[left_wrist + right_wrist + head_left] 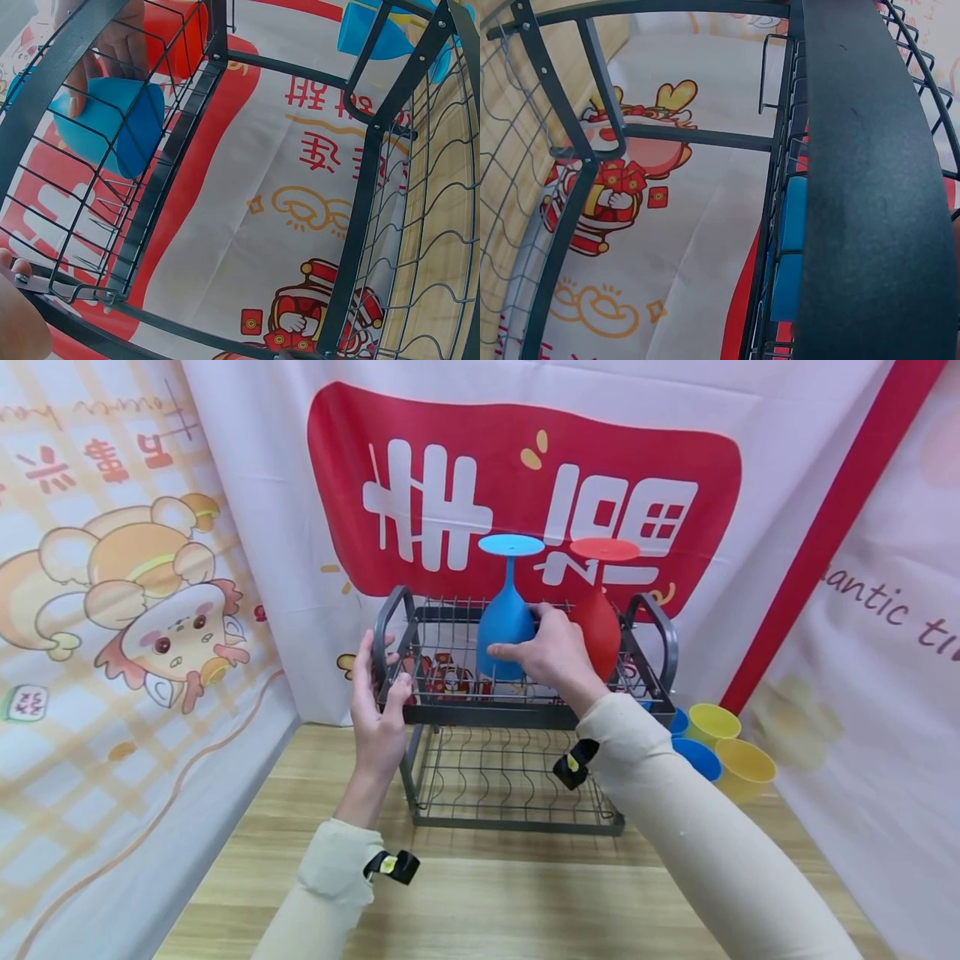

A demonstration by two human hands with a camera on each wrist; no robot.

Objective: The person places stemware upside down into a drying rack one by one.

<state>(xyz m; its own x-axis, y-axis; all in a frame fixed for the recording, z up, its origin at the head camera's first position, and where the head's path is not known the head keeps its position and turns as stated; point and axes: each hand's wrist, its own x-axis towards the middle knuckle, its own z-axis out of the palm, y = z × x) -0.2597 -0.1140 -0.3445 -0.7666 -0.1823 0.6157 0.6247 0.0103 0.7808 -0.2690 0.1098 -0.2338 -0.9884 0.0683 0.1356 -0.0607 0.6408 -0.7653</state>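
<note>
A blue plastic goblet (504, 631) stands upside down, its foot uppermost, on the top tier of a dark two-tier dish rack (517, 717). My right hand (558, 652) grips its bowl from the right, thumb across the front. Just right of that hand a red goblet (600, 631) is also upside down on the same tier, partly covered by the hand. My left hand (377, 718) holds the rack's left end by the upright handle, thumb at the front corner. In the right wrist view a dark rack bar hides most of the blue goblet (789, 247) and the hand.
Several blue and yellow cups (712, 723) stand right of the rack on the wooden table (480, 893). The wavy wire lower tier (502, 777) holds nothing visible. Printed cloth (262, 485) hangs behind and at both sides.
</note>
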